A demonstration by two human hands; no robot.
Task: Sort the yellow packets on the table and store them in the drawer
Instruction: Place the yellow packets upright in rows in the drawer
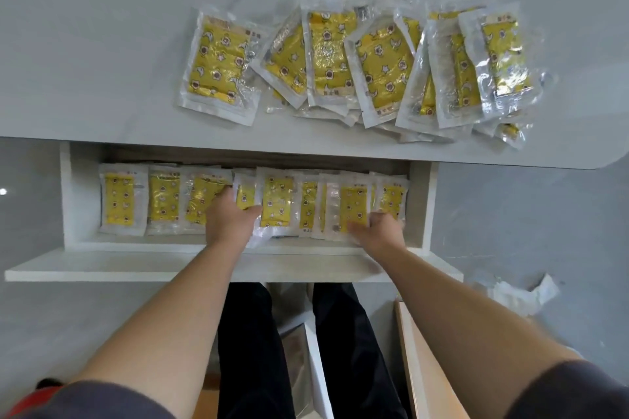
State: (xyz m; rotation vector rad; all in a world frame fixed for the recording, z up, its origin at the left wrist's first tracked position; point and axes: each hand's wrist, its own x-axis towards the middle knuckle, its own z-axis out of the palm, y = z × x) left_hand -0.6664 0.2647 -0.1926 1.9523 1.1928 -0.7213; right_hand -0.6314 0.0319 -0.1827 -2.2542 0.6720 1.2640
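Several yellow packets in clear wrappers lie in a loose overlapping pile (384, 68) on the grey table (85, 54), with one packet (219, 65) apart at the pile's left. Below the table edge an open white drawer (73, 201) holds a row of several yellow packets (124, 202) standing side by side. Both my hands are inside the drawer. My left hand (228, 219) rests on the packets near the row's middle, fingers spread over them. My right hand (381, 230) presses on the packets at the row's right end, thumb against a packet (354, 204).
The drawer's front panel (102, 269) juts toward me. Crumpled clear plastic (524, 292) lies on the floor at the right. A cardboard box edge (418, 360) stands beside my right leg. My dark trouser legs are below the drawer.
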